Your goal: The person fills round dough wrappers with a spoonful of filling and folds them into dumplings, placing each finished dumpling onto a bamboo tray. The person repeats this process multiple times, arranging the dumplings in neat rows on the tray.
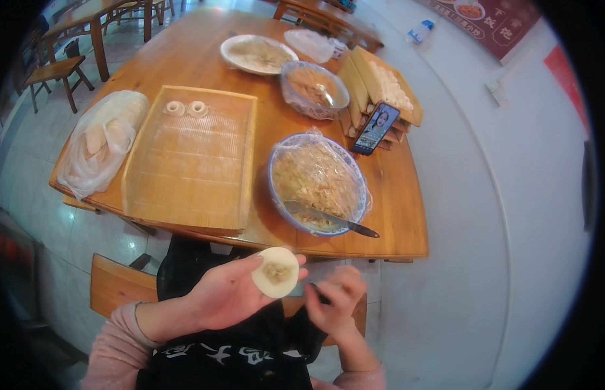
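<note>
My left hand is palm up, holding a round dough wrapper on its fingers, with the thumb at the wrapper's edge. A small mound of chopped filling sits in the middle of the dough. Just to the right is my right hand, blurred, its fingers curled. Something dark shows between those fingers, and I cannot tell whether it is held. Beyond my hands stands a blue-and-white bowl of chopped filling, partly covered with plastic wrap. A dark-handled utensil rests in it, handle over the rim.
Two shaped dumplings sit on a wooden tray, beside a plastic bag of dough. Farther back are a covered bowl, a white plate and stacked trays. A phone leans against the stack.
</note>
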The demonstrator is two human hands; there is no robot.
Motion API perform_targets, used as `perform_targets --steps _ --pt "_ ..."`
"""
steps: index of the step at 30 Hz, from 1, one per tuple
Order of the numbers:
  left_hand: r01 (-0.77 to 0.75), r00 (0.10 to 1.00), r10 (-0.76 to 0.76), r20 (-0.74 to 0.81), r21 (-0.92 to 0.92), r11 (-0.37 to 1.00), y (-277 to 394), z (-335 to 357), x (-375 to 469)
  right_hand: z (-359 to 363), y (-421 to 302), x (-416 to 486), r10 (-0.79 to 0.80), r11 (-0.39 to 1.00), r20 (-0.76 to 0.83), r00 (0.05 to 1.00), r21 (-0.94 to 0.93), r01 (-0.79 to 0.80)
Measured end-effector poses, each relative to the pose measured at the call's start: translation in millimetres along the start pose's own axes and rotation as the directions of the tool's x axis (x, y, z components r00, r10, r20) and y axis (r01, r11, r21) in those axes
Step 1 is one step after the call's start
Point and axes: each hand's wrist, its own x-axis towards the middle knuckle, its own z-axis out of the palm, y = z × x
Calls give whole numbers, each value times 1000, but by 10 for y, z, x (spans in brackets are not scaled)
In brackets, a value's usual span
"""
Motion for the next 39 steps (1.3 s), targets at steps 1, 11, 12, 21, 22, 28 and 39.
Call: perform_targets --steps 1,11,12,21,22,28,39 --pt "3 1000 -3 3 -2 1000 -7 0 3 21 -12 51 -95 992 31 995 81 93" --pt "40 998 -42 55 35 999 -72 15 3 -52 -24 329 -410 911 129 903 118 396" --pt "45 997 -48 58 51 998 -79 18 6 -53 -31 325 -396 914 88 914 128 384" --pt "39 998 -44 37 140 989 -133 -25 -44 -6 -157 297 -14 836 153 988 544 -73" --pt "28 999 -32 27 153 988 -140 -31 -46 13 -162 291 15 808 156 988 579 -104" --pt "-75 992 51 116 214 974 -155 -71 -66 78 -163 286 94 722 175 980 666 -188" --pt "-121 987 84 135 299 946 -163 -108 -91 136 -190 361 76 739 112 991 660 -132"
